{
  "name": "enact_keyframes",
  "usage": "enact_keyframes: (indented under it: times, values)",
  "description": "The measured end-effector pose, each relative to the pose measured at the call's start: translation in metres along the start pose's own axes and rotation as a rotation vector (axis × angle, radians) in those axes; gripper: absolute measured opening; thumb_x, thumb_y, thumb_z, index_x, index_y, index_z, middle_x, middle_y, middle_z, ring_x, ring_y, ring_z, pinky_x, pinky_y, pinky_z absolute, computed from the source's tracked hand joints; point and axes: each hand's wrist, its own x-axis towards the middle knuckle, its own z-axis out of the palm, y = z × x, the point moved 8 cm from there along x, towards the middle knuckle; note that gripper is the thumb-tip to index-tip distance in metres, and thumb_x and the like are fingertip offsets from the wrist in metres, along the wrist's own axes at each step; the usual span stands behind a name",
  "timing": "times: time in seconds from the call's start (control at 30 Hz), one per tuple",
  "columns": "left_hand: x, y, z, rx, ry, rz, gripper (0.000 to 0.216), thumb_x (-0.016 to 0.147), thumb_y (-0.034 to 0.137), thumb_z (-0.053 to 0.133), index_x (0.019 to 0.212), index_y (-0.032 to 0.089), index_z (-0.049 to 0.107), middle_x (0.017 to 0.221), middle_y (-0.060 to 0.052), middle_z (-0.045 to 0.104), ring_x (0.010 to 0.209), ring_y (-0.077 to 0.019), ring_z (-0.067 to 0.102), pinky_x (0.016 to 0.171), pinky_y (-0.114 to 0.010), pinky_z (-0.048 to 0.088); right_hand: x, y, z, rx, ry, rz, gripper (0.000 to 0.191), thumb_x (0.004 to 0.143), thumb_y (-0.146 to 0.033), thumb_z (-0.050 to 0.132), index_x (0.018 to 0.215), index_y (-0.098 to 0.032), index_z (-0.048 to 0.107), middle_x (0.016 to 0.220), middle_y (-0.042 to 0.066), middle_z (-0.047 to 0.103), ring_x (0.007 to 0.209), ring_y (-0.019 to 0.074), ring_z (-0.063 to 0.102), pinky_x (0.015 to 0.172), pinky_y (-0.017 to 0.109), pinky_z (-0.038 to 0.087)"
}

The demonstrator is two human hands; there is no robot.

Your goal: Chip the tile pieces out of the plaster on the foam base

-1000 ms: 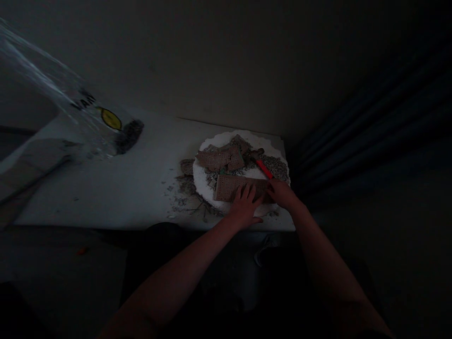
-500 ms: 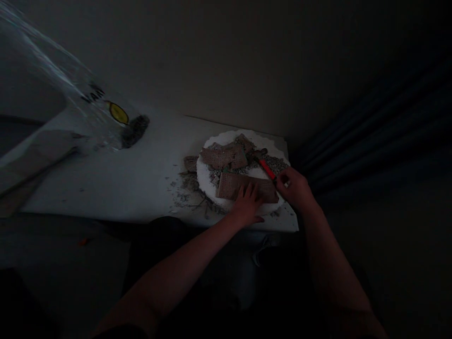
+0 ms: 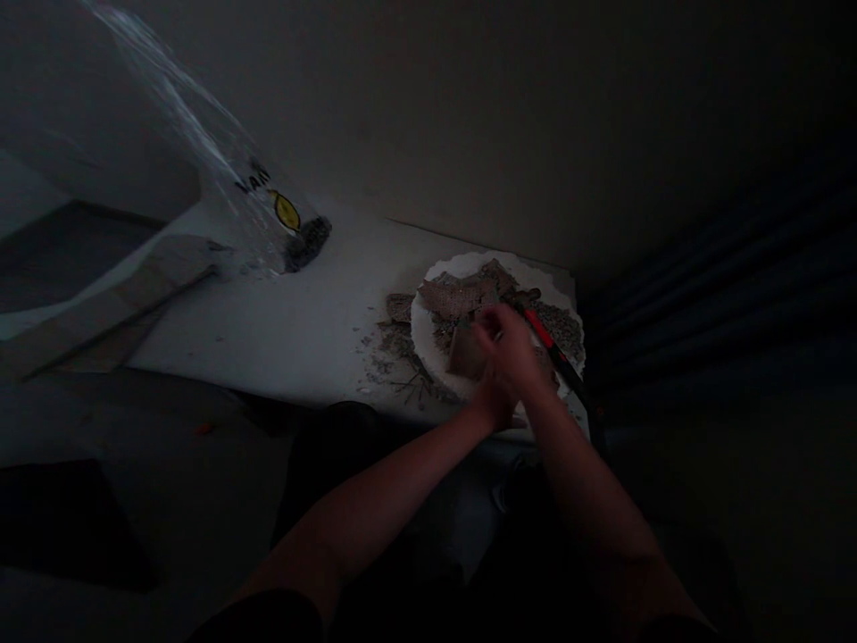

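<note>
A round white board (image 3: 428,353) with a ragged edge carries several flat brown pieces (image 3: 455,299) with a dotted surface and some grey rubble (image 3: 561,330). Over the nearest brown slab (image 3: 465,353) is my right hand (image 3: 507,344), its fingers curled in a pinch; blur hides whatever is in them. My left hand (image 3: 495,404) lies at the slab's near side, largely covered by the right hand and wrist, so its fingers do not show. A hammer with a red and black handle (image 3: 545,335) rests to the right, its handle reaching past the board's rim.
Left on the white table (image 3: 287,339) stands a clear plastic bag (image 3: 268,210) with a yellow emblem and dark grey matter in its bottom. Crumbs and twigs (image 3: 408,362) lie beside the board. A wall rises behind, with a dark curtain (image 3: 723,259) at right.
My right hand has let go of the hammer and moved left over the brown slab, across my left hand. The hammer now lies unheld. The view has shifted slightly left.
</note>
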Motion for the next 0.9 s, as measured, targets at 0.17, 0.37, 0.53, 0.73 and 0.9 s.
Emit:
enact_keyframes:
  times: [0.17, 0.37, 0.53, 0.73, 0.9]
  values:
    - [-0.005, 0.006, -0.012, 0.066, 0.013, 0.036, 0.098, 0.066, 0.066, 0.071, 0.147, 0.022, 0.037, 0.159, -0.019, 0.021, 0.147, -0.0422, 0.013, 0.117, -0.061, 0.009, -0.013, 0.116, -0.042, 0.129, 0.109, 0.242, 0.016, 0.088, -0.031, 0.053, 0.088, -0.017, 0.061, 0.076, 0.004, 0.063, 0.070, 0.0164, 0.057, 0.066, 0.026, 0.043]
    - [-0.004, 0.005, -0.013, 0.097, 0.032, 0.033, 0.104, 0.064, 0.066, 0.072, 0.149, 0.024, 0.032, 0.159, -0.019, 0.023, 0.147, -0.0400, 0.015, 0.118, -0.058, 0.008, -0.038, 0.154, 0.004, -0.038, -0.296, 0.194, 0.011, 0.081, -0.020, 0.057, 0.083, -0.014, 0.066, 0.076, 0.006, 0.067, 0.070, 0.0163, 0.058, 0.067, 0.026, 0.042]
    - [-0.004, 0.005, -0.011, 0.107, 0.016, 0.030, 0.103, 0.064, 0.066, 0.072, 0.150, 0.025, 0.031, 0.160, -0.018, 0.021, 0.147, -0.0401, 0.013, 0.118, -0.058, 0.006, -0.034, 0.161, 0.012, -0.036, -0.319, 0.207, 0.010, 0.080, -0.018, 0.057, 0.083, -0.015, 0.066, 0.078, 0.006, 0.069, 0.072, 0.0163, 0.060, 0.067, 0.025, 0.044]
    - [-0.005, 0.004, -0.012, 0.120, -0.002, 0.038, 0.105, 0.066, 0.067, 0.071, 0.152, 0.026, 0.026, 0.161, -0.017, 0.018, 0.148, -0.0383, 0.010, 0.118, -0.057, 0.005, -0.035, 0.162, 0.009, 0.033, -0.315, 0.183, 0.008, 0.079, -0.019, 0.061, 0.084, -0.016, 0.066, 0.076, 0.004, 0.069, 0.070, 0.0157, 0.060, 0.065, 0.025, 0.044]
    - [-0.004, 0.003, -0.010, 0.120, 0.007, 0.039, 0.105, 0.065, 0.067, 0.071, 0.152, 0.027, 0.026, 0.161, -0.016, 0.018, 0.148, -0.0377, 0.011, 0.118, -0.057, 0.006, -0.039, 0.161, 0.008, 0.016, -0.261, 0.120, 0.007, 0.079, -0.019, 0.062, 0.085, -0.016, 0.065, 0.082, 0.005, 0.069, 0.077, 0.0173, 0.061, 0.072, 0.028, 0.045]
